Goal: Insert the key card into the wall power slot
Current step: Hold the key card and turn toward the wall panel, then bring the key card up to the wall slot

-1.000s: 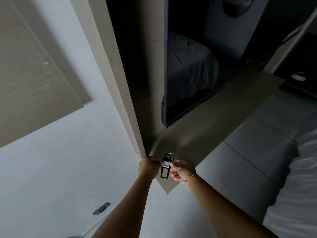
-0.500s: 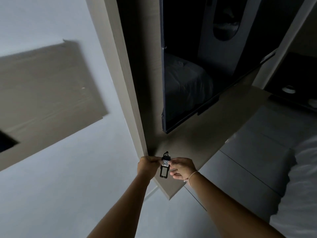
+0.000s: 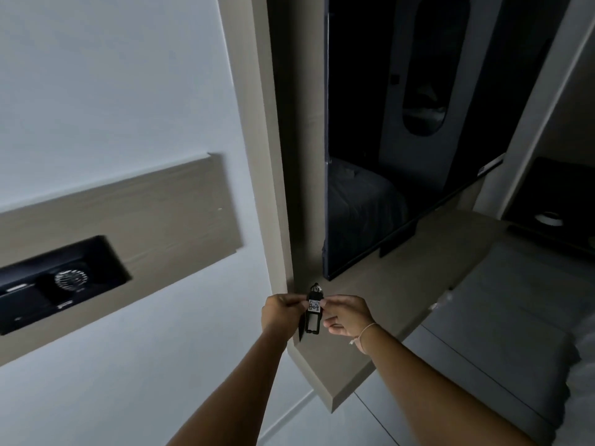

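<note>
The key card [image 3: 313, 313] is a small black tag with a white numbered label and a metal ring at its top. It hangs upright between my two hands, low in the centre of the head view. My left hand [image 3: 279, 313] pinches its left edge and my right hand [image 3: 347, 315] pinches its right edge at the label. A black recessed wall panel [image 3: 54, 284] sits in a wooden plate at the far left, well apart from the card. Blur hides whether it has a slot.
A wooden shelf [image 3: 402, 294] juts out under my hands, its corner pointing at me. A dark TV screen [image 3: 402, 156] leans on it against the wall. A vertical wooden post [image 3: 260, 156] separates the white wall from the alcove. A white bed [image 3: 579, 397] lies at the right.
The view has swung left and down along the wall, bringing the black recessed panel into sight. Both hands keep holding the key card in the same spot.
</note>
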